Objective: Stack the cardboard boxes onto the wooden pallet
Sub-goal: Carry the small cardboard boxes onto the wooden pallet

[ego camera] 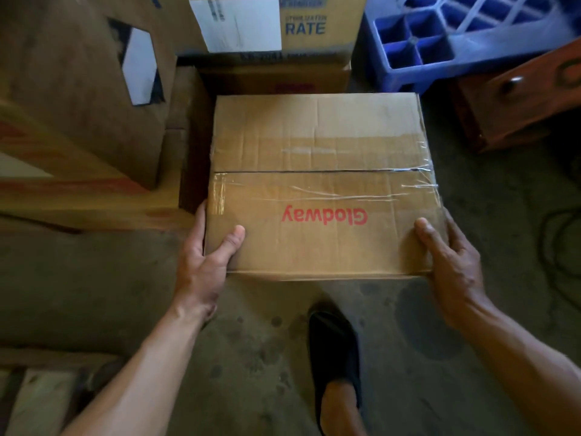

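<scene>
As I logged this moment from my remote seat, the item in hand was one taped box (317, 184): brown cardboard, red lettering upside down to me, top flaps closed under clear tape (345, 193). Location: straight ahead, between a tall box (72, 99) on the left and a blue crate (456, 36) and wooden drawer (518, 99) on the right, with a labelled box (276, 23) behind it. I could not tell whether it rested on the floor (94, 278) or was already raised. Left hand (204, 262): clamped on the near left corner, thumb on top, fingers down the side. Right hand (452, 265): clamped on the near right corner in the same way. Destination: wooden pallet (34, 391), only a corner showing at lower left, well apart from the box. Risks, as I judged them: both grips sat on the near edge, so the far end could dip and slide out. The peeling tape at the right corner could give under my thumb. A black shoe (333, 350) stood just below the box, in line for a drop. A cable (562, 234) lay on the floor to the right, a trip hazard when turning.
</scene>
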The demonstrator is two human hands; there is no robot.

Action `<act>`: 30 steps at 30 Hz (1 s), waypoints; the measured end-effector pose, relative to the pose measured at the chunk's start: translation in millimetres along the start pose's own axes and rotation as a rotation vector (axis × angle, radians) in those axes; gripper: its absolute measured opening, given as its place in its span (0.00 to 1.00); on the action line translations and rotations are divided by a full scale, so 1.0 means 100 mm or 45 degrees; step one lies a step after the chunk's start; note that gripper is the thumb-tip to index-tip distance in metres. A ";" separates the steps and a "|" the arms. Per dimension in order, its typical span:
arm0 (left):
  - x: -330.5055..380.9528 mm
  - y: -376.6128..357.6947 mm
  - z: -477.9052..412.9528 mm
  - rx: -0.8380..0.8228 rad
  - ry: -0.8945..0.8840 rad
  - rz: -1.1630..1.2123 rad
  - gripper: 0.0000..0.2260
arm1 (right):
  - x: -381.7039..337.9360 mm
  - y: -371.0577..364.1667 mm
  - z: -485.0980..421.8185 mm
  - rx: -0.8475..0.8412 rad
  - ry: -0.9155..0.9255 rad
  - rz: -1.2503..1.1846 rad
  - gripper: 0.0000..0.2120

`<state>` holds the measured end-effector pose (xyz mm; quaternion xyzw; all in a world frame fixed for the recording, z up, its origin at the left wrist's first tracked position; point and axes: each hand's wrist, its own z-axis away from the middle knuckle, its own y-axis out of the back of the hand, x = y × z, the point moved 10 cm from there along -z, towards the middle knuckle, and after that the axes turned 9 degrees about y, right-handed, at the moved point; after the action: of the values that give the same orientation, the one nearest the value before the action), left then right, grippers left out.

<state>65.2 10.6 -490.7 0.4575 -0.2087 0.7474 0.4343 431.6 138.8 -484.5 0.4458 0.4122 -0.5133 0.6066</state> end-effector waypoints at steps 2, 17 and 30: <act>-0.02 0.06 0.26 -0.016 -0.019 0.011 0.28 | -0.07 0.09 0.30 0.002 0.063 0.040 0.30; -0.51 1.40 2.71 0.227 -0.101 0.156 0.30 | -0.40 -0.02 2.42 -0.197 0.120 0.017 0.31; -1.32 3.52 5.78 0.807 -0.133 0.397 0.24 | -0.97 -1.46 4.90 -0.743 0.178 0.035 0.39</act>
<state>86.7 -648.6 -289.6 0.5696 -0.0558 0.8079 0.1401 294.9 -319.3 -279.7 0.2923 0.5769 -0.3331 0.6861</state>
